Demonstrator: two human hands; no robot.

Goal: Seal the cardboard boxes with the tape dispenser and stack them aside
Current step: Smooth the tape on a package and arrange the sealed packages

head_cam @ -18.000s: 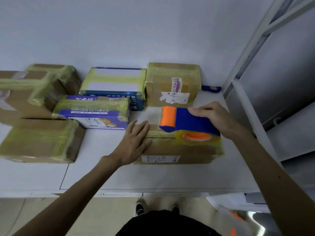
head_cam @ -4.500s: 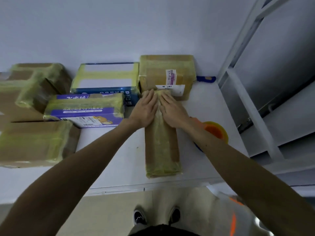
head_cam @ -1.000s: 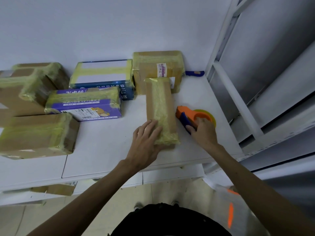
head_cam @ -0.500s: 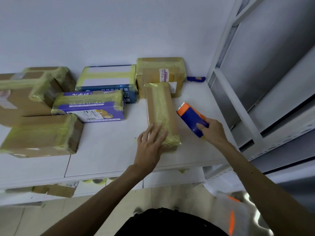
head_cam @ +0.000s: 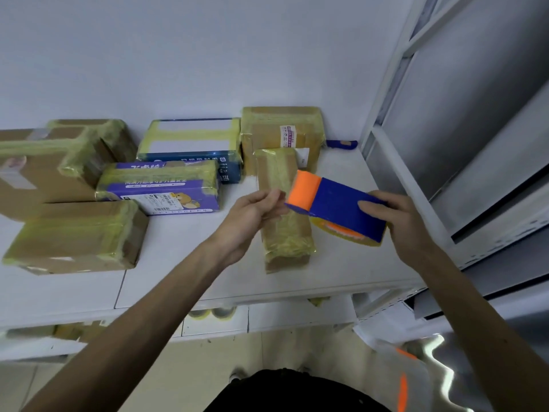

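The right grip [head_cam: 398, 221] is closed round the blue body of the tape dispenser [head_cam: 335, 203], fingers on top, holding it in the air with its orange nose pointing toward the left grip [head_cam: 252, 215]. The left grip's fingertips are pinched together just at that nose; whether a tape end lies between them cannot be told. Directly beneath both grips the narrow box [head_cam: 289, 239] lies lengthwise on the white surface [head_cam: 184, 257], wrapped in yellowish tape, its near end short of the front edge and its far end touching the tall brown box [head_cam: 267, 129] at the wall. Bare surface runs left of the left grip and below the right grip to the front edge. Just right of the right grip a grey metal shelf frame [head_cam: 395, 179] closes that side. Left of the left grip the purple box [head_cam: 166, 188] shows white Chinese characters, a cartoon animal and a barcode label; beyond it the blue box [head_cam: 190, 141] carries white print too small to read. The tall brown box bears a white label with reddish print, unreadable. Further left sit three taped brown boxes [head_cam: 74, 236]. A small blue object [head_cam: 341, 144] lies beyond the right grip by the wall. Tape rolls [head_cam: 214, 312] show under the front edge.
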